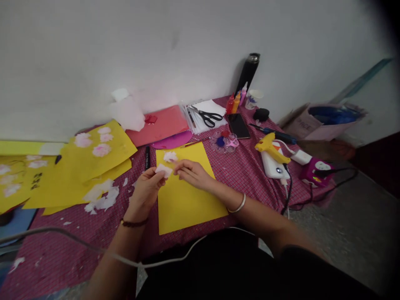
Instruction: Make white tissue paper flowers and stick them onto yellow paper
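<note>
A small piece of pale pink paper [164, 170] is pinched between the thumb and fingers of my left hand [146, 187]. Just to its right, my right hand [194, 174] is closed, thumb and fingertips drawn together beside the paper; whatever they hold, if anything, is too small to make out. Both hands are over a yellow sheet [190, 204] lying on the table. Near the sheet's top edge, just beyond my fingers, sits one pale pink paper flower [170, 156]. A black marker [147, 157] lies left of the sheet.
Yellow sheets with pink flowers [101, 150] and torn white paper [103, 196] are on the left. Behind lie red paper [161, 124] and black-handled scissors [209, 118]. Paint pots [224, 142], a phone [238, 126] and a yellow glue gun [271, 148] are right. A cable [121, 259] crosses in front.
</note>
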Demonstrator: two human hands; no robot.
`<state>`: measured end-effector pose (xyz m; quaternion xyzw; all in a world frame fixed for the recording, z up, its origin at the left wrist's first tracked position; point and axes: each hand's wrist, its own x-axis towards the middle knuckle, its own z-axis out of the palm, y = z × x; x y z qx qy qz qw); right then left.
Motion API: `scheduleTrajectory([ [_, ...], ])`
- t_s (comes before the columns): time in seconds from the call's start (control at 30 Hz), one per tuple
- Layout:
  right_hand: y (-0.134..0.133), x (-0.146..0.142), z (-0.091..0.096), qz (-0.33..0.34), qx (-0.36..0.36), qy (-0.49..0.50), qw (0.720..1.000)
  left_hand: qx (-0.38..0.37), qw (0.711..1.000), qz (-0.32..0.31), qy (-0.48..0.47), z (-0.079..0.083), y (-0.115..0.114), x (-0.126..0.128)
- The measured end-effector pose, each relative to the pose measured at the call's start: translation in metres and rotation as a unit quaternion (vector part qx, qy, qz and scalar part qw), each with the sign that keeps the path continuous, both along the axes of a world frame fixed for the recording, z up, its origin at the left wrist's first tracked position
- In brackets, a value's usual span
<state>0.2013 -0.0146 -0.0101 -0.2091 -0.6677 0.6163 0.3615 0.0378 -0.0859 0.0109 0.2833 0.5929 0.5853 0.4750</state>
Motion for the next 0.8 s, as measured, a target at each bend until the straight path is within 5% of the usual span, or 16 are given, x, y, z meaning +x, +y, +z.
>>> scheduleTrajectory([
  [0.17, 0.005, 0.010, 0.012, -0.039, 0.049, 0.033, 0.997, 0.011, 0.997, 0.072, -0.033, -0.009, 0.011, 0.001],
  [0.3, 0.003, 0.009, 0.011, -0.012, 0.126, 0.000, 0.992, 0.007, 0.998, 0.069, -0.007, -0.016, 0.010, 0.002],
  [0.53, 0.002, 0.002, 0.000, 0.008, 0.131, -0.023, 0.991, 0.022, 0.997, 0.045, 0.055, -0.020, 0.007, 0.003],
  [0.67, 0.002, 0.001, -0.002, 0.000, 0.089, -0.022, 0.996, 0.035, 0.998, 0.048, 0.024, -0.016, 0.006, 0.003],
  [0.8, 0.002, -0.003, -0.003, -0.005, -0.034, 0.045, 0.998, 0.033, 0.990, 0.031, -0.135, -0.011, 0.005, -0.002],
])
